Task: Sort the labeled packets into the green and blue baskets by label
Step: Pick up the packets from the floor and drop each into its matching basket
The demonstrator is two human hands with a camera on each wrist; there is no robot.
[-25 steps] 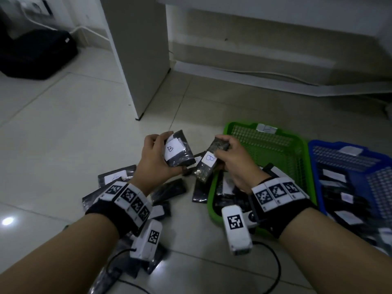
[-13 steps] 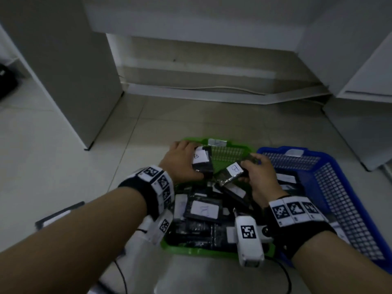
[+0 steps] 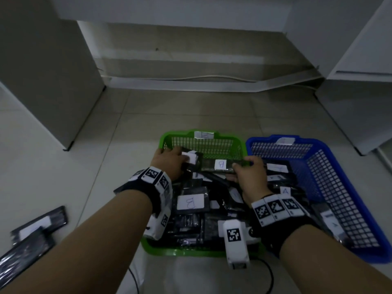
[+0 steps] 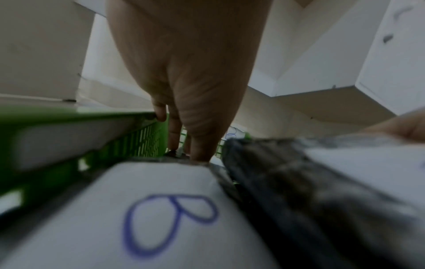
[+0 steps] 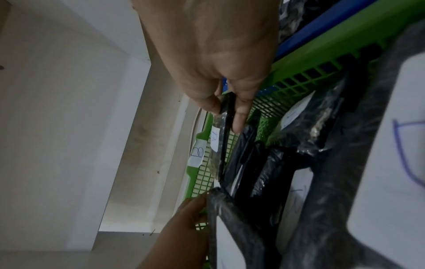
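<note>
Two dark packets with white B labels are held low over the green basket [image 3: 233,137], which is full of several B packets [image 3: 191,203]. My left hand [image 3: 182,158] grips one packet [image 3: 192,159] at the basket's far left; its B label [image 4: 161,218] fills the left wrist view below the thumb. My right hand [image 3: 239,164] pinches the edge of the other packet [image 3: 220,165] between thumb and finger [image 5: 239,118]. The blue basket [image 3: 347,187] stands right of the green one and holds A-labelled packets [image 3: 285,190].
Loose packets [image 3: 38,225] lie on the tiled floor at the left. A grey cabinet panel [image 3: 48,81] stands at back left, white cabinets [image 3: 360,107] at back right, with a cable [image 3: 191,78] along the wall. A tag marked B [image 5: 197,152] sits on the green rim.
Both hands carried their packets from above the floor pile rightward and forward into the green basket. The packets now lie lower and flatter. The view has swung right.
</note>
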